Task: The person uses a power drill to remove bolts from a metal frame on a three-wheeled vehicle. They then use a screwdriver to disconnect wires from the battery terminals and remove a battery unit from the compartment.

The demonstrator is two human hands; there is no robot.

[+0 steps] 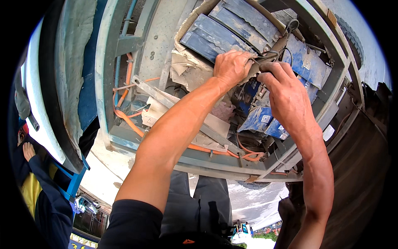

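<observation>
Inside a grey metal frame, dark battery blocks [213, 35] sit in torn cardboard [184, 66], with blue-wrapped batteries [306, 62] to their right. My left hand [234, 67] is closed on a dark cable [270, 53] at the blocks' lower right corner. Just right of it, my right hand [288, 93] has bent, closed fingers at the same cable cluster; what its fingertips hold is hidden. A long metal bar [159, 99] and loose cardboard lie under my left forearm, and orange cables [126, 120] run along the frame's left and lower sides.
The frame's rim [112, 135] surrounds the batteries. At the far left are a weathered panel [68, 62] and another person's hand [29, 151] and dark sleeve. A tyre [354, 39] shows at upper right, dark sheeting [360, 174] on the right, pale ground below.
</observation>
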